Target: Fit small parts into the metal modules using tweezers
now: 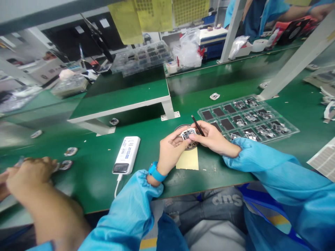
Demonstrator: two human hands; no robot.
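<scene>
A small white-framed electronic part with a circuit board [188,134] is held up over the bench. My left hand [170,148] grips it from the left with thumb and fingers. My right hand [213,137] pinches its right side and also holds a thin black pen-like tool [198,125], which slants up to the left. Below the part lies a round dish [193,146] with small bits in it, mostly covered by my hands. A yellow paper sheet [187,161] sticks out under it.
A clear compartment tray [285,134] of parts lies at right. On the left are a white power bank [127,153] with a cable and a co-worker's hands [31,174]. Behind stands a raised green shelf [125,94]. Small white-framed pieces [214,96] are scattered around.
</scene>
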